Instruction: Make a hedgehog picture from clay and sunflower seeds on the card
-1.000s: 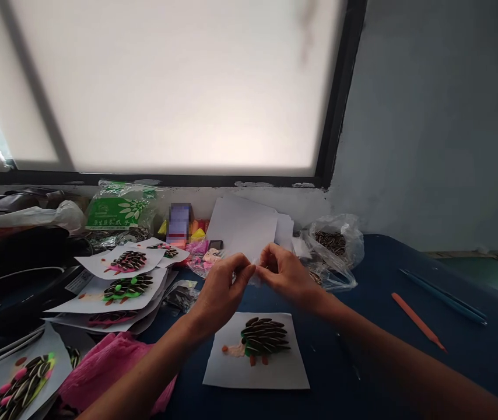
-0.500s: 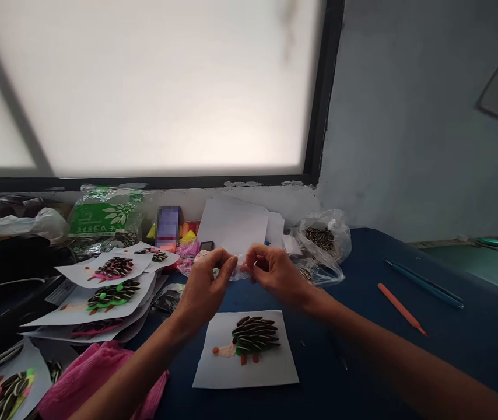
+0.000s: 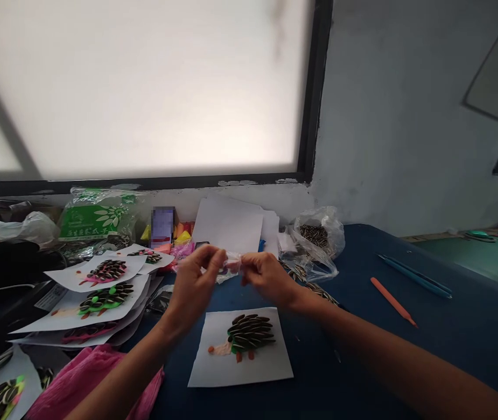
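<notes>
Both hands pinch a small clear plastic bag [image 3: 232, 262] between them, with something pinkish in it that I cannot make out. My left hand [image 3: 196, 283] is closed on the bag's left end, thumb against fingers. On its right end, the fingertips of my right hand [image 3: 270, 280] are pressed together. Below them on the blue table lies a white card [image 3: 205, 373] bearing a hedgehog picture [image 3: 251, 332], with sunflower seeds as spines, a green clay body, a pale snout and orange-brown feet and nose.
Left are stacked hedgehog cards [image 3: 139, 326], a pink cloth [image 3: 95, 379] and a green seed bag [image 3: 95, 216]. Behind stand blank white sheets [image 3: 227, 227], a phone [image 3: 162, 224] and an open bag of sunflower seeds [image 3: 314, 236]. An orange tool [image 3: 393, 302] and blue tweezers [image 3: 415, 275] lie right.
My hands have stretched the plastic bag into clearer view between them. The whole scene has shifted slightly left in the picture, and loose seeds now show beside my right wrist.
</notes>
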`<act>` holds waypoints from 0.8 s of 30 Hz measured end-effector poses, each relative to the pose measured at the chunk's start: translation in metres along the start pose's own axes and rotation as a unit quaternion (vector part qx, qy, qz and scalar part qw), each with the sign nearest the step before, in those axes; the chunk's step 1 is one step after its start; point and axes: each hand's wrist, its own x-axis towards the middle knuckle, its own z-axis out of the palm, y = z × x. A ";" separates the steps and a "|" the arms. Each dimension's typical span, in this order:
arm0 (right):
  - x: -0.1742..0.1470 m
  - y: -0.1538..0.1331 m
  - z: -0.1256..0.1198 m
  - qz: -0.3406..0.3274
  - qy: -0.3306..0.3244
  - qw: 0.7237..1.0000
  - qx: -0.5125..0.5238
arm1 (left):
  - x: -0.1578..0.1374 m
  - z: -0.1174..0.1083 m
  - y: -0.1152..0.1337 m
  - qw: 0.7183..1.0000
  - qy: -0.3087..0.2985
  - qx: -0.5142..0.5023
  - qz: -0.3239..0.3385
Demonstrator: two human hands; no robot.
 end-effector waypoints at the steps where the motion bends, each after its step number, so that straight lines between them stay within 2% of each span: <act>1: 0.000 0.000 -0.001 0.013 0.000 0.999 0.038 | 0.002 -0.003 -0.003 0.999 0.037 -0.016 -0.026; 2: 0.001 0.000 -0.003 0.025 0.001 0.997 0.075 | 0.005 -0.005 -0.005 0.995 0.072 -0.036 -0.060; 3: 0.001 -0.001 -0.005 0.035 0.002 0.994 0.106 | 0.007 -0.007 -0.008 0.989 0.077 -0.060 -0.108; 5: 0.000 -0.001 -0.007 0.044 0.007 0.989 0.139 | 0.008 -0.007 -0.014 0.967 -0.009 -0.150 -0.207; 7: 0.000 0.000 -0.008 0.042 0.010 0.989 0.141 | 0.008 -0.004 -0.018 0.936 -0.072 -0.218 -0.265; 9: 0.000 0.000 -0.007 0.042 0.015 0.988 0.146 | 0.005 -0.001 -0.021 0.924 -0.093 -0.250 -0.275; 12: 0.000 0.003 -0.006 0.043 0.028 0.988 0.146 | 0.002 0.001 -0.025 0.923 -0.101 -0.265 -0.261; 17: -0.002 0.005 -0.003 0.043 0.026 0.990 0.133 | 0.003 -0.002 -0.027 0.920 -0.103 -0.264 -0.272; 19: -0.002 0.004 -0.002 0.040 0.020 0.991 0.129 | 0.004 -0.003 -0.027 0.923 -0.086 -0.256 -0.275; 21: -0.003 0.003 -0.001 0.032 0.027 0.993 0.106 | 0.004 -0.004 -0.027 0.929 -0.076 -0.243 -0.269; 24: -0.002 0.000 0.000 0.016 0.050 0.998 0.032 | 0.002 -0.002 -0.023 0.930 -0.103 -0.246 -0.255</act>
